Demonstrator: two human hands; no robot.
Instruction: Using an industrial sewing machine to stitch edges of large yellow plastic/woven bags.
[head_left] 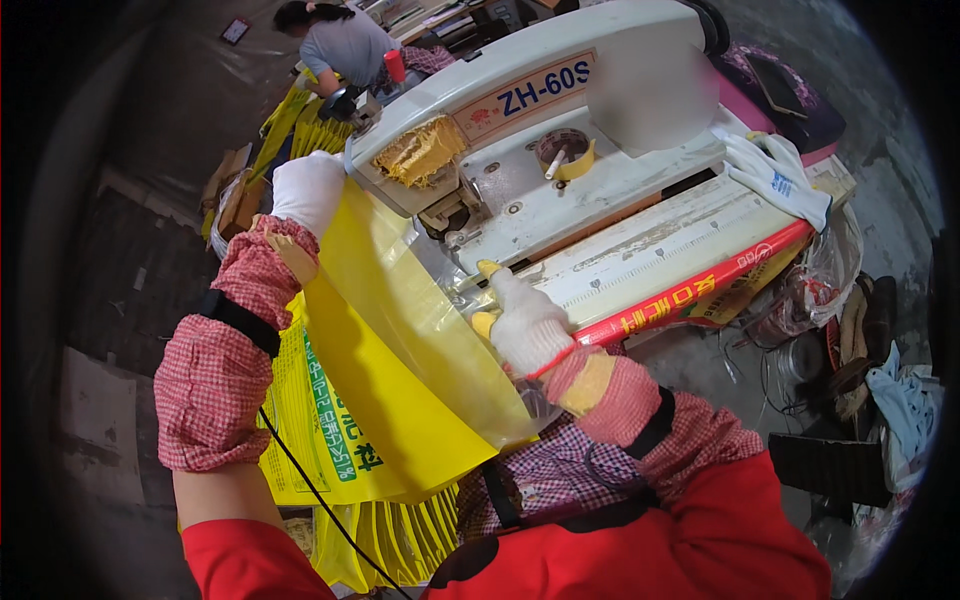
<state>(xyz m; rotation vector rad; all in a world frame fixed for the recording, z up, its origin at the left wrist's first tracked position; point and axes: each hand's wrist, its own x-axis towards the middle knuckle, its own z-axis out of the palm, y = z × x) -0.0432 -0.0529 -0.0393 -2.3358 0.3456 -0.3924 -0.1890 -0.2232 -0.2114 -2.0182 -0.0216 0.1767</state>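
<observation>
My left hand, in a white glove, is closed on the far edge of a large yellow plastic woven-looking bag with green and dark print. The bag hangs from there toward my lap, its paler inner side facing the machine. My right hand, gloved in white with yellow fingertips, rests beside the bag's right edge, near clear film at the machine bed. Its index finger and thumb are spread apart; the other fingers are partly hidden. A white industrial sewing machine stands ahead, its needle area partly hidden.
On the machine bed sit a tape roll and a worn yellow sponge-like pad. White gloves lie at the right end, above a red printed strip. More yellow bags are stacked below. Another person works beyond.
</observation>
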